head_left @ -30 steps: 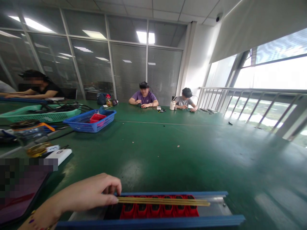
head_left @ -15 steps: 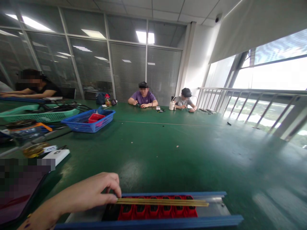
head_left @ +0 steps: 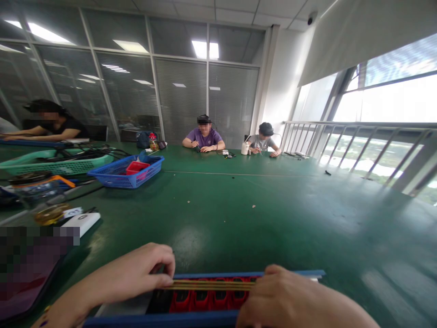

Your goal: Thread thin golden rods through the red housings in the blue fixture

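Note:
Several thin yellowish rods (head_left: 213,285) lie side by side above a row of red boxes (head_left: 201,300) in a blue-edged metal tray (head_left: 194,319). At the rods' left end, my left hand (head_left: 146,269) pinches them between thumb and fingers. My right hand (head_left: 283,296) is curled over their right end, covering it and the right part of the tray; its fingertips are largely hidden.
A blue basket (head_left: 128,172) holding a red box and a green basket (head_left: 58,161) with cables stand at the left. Nearer are a jar, a white device (head_left: 85,223) and a dark screen. Three people sit across the table.
My right hand has come in from the right and now covers the right end of the rods. My left hand stays at the left end, nearly unmoved.

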A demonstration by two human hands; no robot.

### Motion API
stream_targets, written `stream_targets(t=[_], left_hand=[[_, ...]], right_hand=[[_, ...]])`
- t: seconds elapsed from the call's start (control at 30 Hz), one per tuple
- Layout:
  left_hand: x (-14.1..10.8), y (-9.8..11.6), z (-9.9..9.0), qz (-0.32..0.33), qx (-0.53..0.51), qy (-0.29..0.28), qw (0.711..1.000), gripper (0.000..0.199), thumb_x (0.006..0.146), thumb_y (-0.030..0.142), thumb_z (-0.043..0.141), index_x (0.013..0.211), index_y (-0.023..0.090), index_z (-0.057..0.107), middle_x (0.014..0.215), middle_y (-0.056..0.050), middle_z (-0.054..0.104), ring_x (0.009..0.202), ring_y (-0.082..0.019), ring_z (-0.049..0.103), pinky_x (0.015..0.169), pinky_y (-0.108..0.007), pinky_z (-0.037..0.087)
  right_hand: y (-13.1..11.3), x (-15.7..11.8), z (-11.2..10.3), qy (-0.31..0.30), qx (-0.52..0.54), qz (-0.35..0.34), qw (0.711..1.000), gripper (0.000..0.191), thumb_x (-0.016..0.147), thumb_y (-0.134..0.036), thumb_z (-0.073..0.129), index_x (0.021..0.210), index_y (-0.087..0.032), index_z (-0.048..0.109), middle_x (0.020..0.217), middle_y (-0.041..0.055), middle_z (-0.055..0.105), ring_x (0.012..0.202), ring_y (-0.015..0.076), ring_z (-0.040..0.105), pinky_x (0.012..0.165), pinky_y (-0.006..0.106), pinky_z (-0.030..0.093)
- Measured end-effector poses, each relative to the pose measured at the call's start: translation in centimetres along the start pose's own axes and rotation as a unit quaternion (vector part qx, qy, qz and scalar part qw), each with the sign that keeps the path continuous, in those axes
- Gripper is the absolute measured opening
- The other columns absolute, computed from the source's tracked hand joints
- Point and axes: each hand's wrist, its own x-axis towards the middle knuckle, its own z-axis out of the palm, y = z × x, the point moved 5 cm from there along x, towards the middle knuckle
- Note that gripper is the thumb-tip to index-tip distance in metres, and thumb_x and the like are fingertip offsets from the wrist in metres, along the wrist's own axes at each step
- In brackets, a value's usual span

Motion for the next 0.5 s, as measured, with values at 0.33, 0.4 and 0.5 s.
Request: stream_targets(t=[0.33, 0.4, 0.5], left_hand=[[0.7, -0.3, -2.3, 0.043, 0.070, 0.131, 0.988, 0.025, 0.082, 0.037, 0.041, 0.077, 0.024, 0.062, 0.080, 0.002, 0.061, 0.072, -0.012, 0.055, 0.065, -0.018, 0.036], [1.2, -1.3, -2.4, 0.040, 0.087, 0.161, 0.982, 0.026, 0.082, 0.039, 0.040, 0.080, 0.024, 0.062, 0.083, 0.002, 0.061, 0.074, -0.012, 0.056, 0.065, -0.018, 0.037], [2.1, -3.0, -2.1, 0.022, 0.101, 0.184, 0.977, 0.027, 0.082, 0.041, 0.040, 0.082, 0.025, 0.062, 0.084, 0.001, 0.062, 0.074, -0.013, 0.056, 0.065, -0.019, 0.038]], right_hand=[[2.9, -3.7, -5.7, 0.072, -0.135, 0.203, 0.967, 0.013, 0.080, -0.027, 0.049, 0.087, -0.024, 0.059, 0.082, -0.0013, 0.063, 0.075, 0.0152, 0.056, 0.067, 0.023, 0.039], [3.1, -3.7, -5.7, 0.074, -0.145, 0.212, 0.964, 0.012, 0.078, -0.026, 0.050, 0.085, -0.025, 0.060, 0.080, -0.0020, 0.063, 0.074, 0.0146, 0.057, 0.066, 0.023, 0.039], [3.7, -3.4, -5.2, 0.044, -0.149, 0.205, 0.966, 0.016, 0.074, -0.022, 0.052, 0.083, -0.026, 0.064, 0.079, -0.0027, 0.066, 0.074, 0.0145, 0.058, 0.066, 0.022, 0.039]])
